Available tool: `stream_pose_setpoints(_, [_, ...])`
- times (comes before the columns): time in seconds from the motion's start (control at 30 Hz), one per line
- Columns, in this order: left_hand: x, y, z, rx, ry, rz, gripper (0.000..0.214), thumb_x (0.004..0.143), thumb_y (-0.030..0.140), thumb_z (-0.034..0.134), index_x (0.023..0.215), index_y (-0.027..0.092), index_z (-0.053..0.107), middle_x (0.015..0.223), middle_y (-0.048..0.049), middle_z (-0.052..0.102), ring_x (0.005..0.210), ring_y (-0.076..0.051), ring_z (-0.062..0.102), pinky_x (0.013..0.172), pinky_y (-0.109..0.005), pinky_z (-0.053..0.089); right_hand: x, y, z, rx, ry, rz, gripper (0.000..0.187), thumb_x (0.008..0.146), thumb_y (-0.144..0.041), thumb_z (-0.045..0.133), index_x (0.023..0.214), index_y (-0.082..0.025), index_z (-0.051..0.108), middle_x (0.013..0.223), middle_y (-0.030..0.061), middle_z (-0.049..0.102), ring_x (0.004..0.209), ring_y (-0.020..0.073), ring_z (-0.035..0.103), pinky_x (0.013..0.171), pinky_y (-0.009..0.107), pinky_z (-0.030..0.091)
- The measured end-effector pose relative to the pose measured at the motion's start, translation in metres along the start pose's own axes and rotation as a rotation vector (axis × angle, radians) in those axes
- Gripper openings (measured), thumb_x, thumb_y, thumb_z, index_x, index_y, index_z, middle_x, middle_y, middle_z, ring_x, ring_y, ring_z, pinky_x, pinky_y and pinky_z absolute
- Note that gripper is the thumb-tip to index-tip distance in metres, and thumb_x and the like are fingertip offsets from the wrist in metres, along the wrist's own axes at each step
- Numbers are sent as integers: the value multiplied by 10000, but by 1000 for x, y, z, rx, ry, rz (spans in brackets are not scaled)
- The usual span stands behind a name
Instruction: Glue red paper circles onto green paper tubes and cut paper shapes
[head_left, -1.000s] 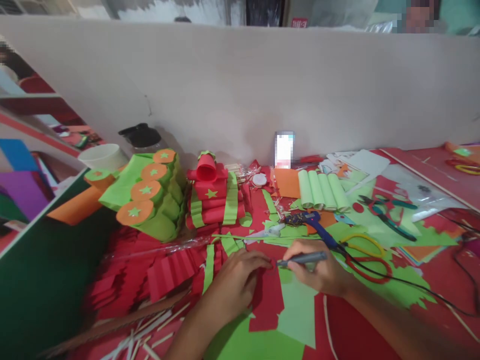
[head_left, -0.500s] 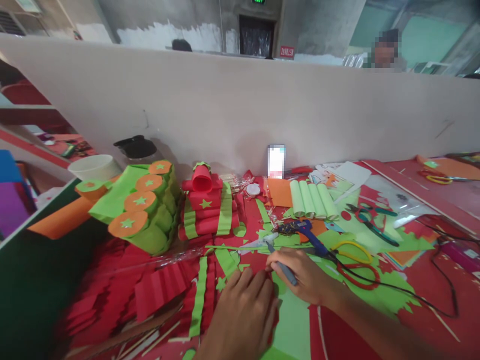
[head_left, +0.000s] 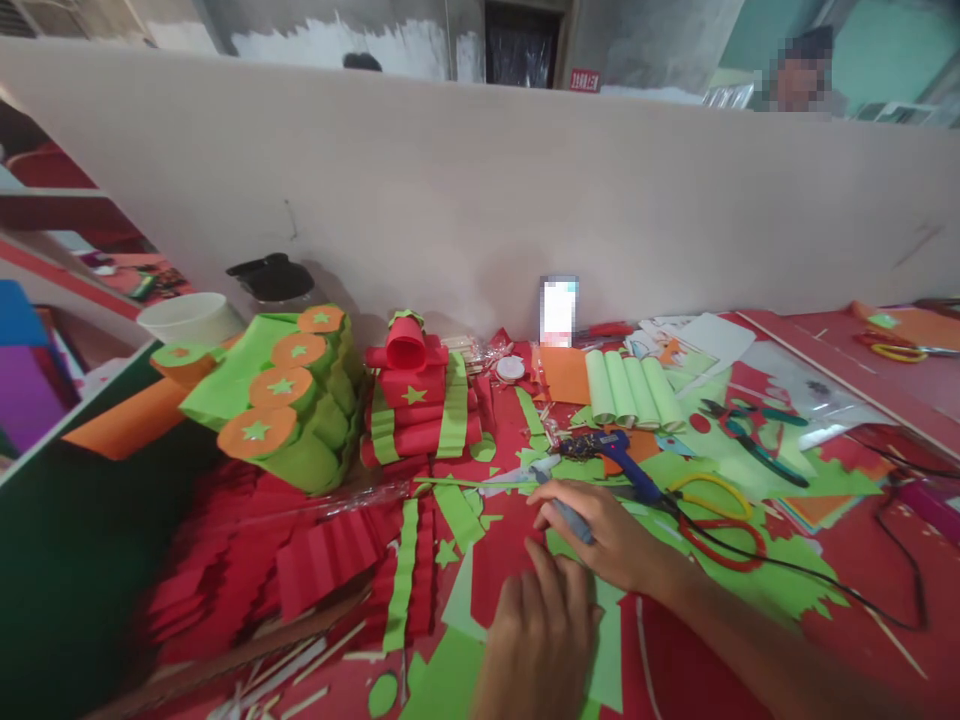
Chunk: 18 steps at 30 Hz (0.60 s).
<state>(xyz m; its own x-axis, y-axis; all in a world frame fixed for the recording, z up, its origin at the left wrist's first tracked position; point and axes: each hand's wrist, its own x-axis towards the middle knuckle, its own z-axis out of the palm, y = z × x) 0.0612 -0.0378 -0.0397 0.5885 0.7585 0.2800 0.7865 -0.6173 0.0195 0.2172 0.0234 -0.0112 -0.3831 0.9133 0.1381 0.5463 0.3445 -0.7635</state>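
My right hand [head_left: 604, 538] is closed round a grey-blue pen [head_left: 564, 510], its tip pointing up and left over a red paper sheet [head_left: 504, 548]. My left hand [head_left: 541, 632] lies flat, fingers stretched forward, pressing on that red sheet and the light green paper [head_left: 606, 640] under it. A blue glue gun [head_left: 619, 460] lies just beyond my right hand. Yellow and red scissors [head_left: 718, 520] lie to its right.
Green and orange paper rolls [head_left: 289, 400] and a red paper stack [head_left: 416, 405] stand at the back left. Pale green rolls [head_left: 634, 388], teal pliers [head_left: 757, 435], a phone [head_left: 559, 308] and a black cable [head_left: 847, 590] lie around. A beige partition [head_left: 480, 200] closes the back. A person sits behind it.
My left hand slid right and toward me, flattening on the red sheet. My right hand turned the pen from lying sideways to pointing up-left. The camera view shifted.
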Motion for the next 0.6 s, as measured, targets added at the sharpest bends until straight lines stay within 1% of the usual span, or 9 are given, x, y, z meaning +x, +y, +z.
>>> stream_pose_setpoints(0.1, [1,12,-1,-37,-48,-39,290,950,347,449,1084,148,611,1148,-227,680,672,-240,636,607,-374,468,0,5,1,208,8,89,316,998,-377,452,1190,-198,628,834,33,707,796,172,652,769,278,499])
stream_pose_setpoints(0.17, [2,16,-2,-62,-90,-53,277,946,365,463,1050,158,616,1159,-227,681,655,-244,634,590,-375,463,0,9,1,304,-2,131,334,983,-396,476,1158,-180,663,812,33,700,746,163,640,696,258,504])
stream_pose_setpoints(0.27, [4,17,-2,-129,-171,-70,283,939,383,491,1043,151,615,1163,-239,678,653,-255,636,574,-376,459,3,13,2,328,-17,165,243,932,-343,554,988,-170,714,831,35,696,708,148,610,616,230,475])
stream_pose_setpoints(0.33, [4,17,0,-170,-223,-72,302,929,399,519,1060,143,609,1170,-247,674,654,-257,638,572,-377,462,5,15,3,359,-20,208,163,890,-299,604,917,-168,696,771,14,674,651,128,580,575,212,451])
stream_pose_setpoints(0.4, [4,19,2,-161,-262,-72,328,919,425,536,1067,140,605,1180,-252,669,648,-256,635,567,-380,466,7,15,3,398,-27,254,118,857,-282,640,876,-170,671,712,-5,643,617,116,558,551,201,436])
stream_pose_setpoints(0.47, [3,22,5,-135,-286,-79,334,923,441,525,1055,145,606,1189,-251,667,628,-248,628,551,-378,462,8,14,4,412,-51,283,105,844,-278,651,843,-174,662,700,-8,636,612,115,551,545,201,433])
stream_pose_setpoints(0.6, [0,33,11,-123,-293,-112,330,968,433,430,1051,168,608,1184,-226,679,583,-219,612,518,-365,440,9,12,3,381,-93,312,96,844,-275,636,818,-186,659,678,-15,635,579,110,528,518,204,417])
